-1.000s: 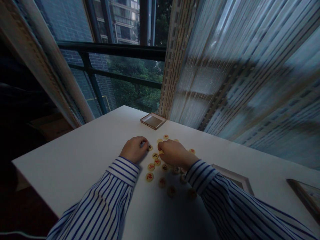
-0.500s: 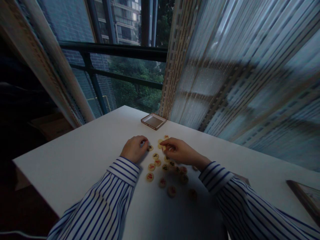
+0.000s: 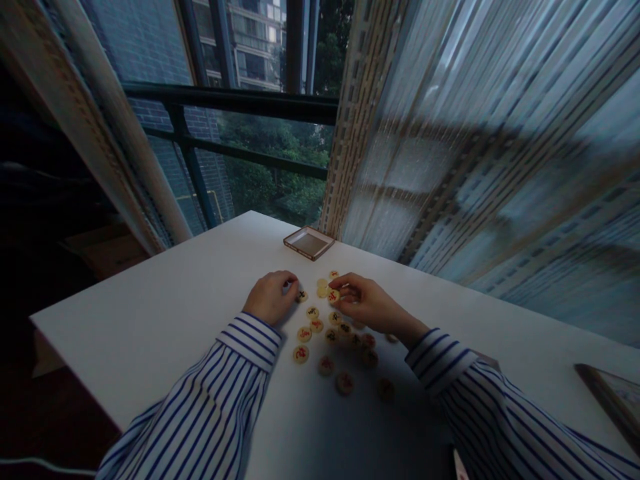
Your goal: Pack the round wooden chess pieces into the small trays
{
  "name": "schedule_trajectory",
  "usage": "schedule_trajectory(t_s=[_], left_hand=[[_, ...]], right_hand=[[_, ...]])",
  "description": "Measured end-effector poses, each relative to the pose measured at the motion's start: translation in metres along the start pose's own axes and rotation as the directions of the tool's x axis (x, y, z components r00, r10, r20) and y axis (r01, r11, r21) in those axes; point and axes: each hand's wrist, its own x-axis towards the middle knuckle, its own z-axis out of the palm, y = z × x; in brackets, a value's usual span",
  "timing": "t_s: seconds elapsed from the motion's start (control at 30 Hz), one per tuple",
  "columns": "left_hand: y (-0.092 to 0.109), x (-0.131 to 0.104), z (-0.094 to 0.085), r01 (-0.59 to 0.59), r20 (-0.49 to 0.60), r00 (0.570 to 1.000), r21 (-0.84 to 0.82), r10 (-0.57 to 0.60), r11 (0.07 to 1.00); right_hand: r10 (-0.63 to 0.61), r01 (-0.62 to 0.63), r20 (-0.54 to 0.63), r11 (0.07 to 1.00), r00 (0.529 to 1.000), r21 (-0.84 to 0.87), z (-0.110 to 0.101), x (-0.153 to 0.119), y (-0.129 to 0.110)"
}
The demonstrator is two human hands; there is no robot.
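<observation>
My left hand rests on the white table, fingers curled, at a round Chinese chess piece with a black character. Its thumb and fingertips close at this piece's left edge. My right hand holds a piece with a red character between thumb and fingers. Just left of it lie pale blank-faced pieces, and a red-marked piece is behind them. Several more pieces with red or black characters, such as a red one, are spread between my forearms, some in shadow.
A shallow square tray or lid is near the table's far corner. At the right edge lies a dark-framed flat object. Beyond the table are a dark railing and sheer curtains.
My right hand has drawn slightly right, away from the pale pieces, and the red-marked piece in its fingers now shows its face. My left hand has stayed in place.
</observation>
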Motion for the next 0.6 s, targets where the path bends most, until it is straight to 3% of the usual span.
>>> schedule_trajectory(t_s=[0.17,0.3,0.47,0.6], left_hand=[[0.008,0.0,0.004,0.082,-0.054,0.993,-0.337,-0.106,0.938],[0.024,-0.002,0.005,0.201,0.114,0.979,-0.683,-0.169,0.702],[0.033,-0.004,0.004,0.337,0.293,0.941,-0.806,-0.167,0.487],[0.029,-0.004,0.008,0.375,0.336,0.927,-0.854,-0.168,0.36]], right_hand=[[-0.031,0.032,0.007,0.999,0.999,-0.02,-0.002,-0.001,-0.002],[-0.139,0.131,-0.037,0.98,0.99,-0.152,-0.002,-0.001,-0.004],[-0.242,0.224,-0.044,0.944,0.969,-0.24,-0.002,-0.003,-0.006],[-0.237,0.216,-0.05,0.942,0.97,-0.257,-0.001,-0.005,-0.008]])
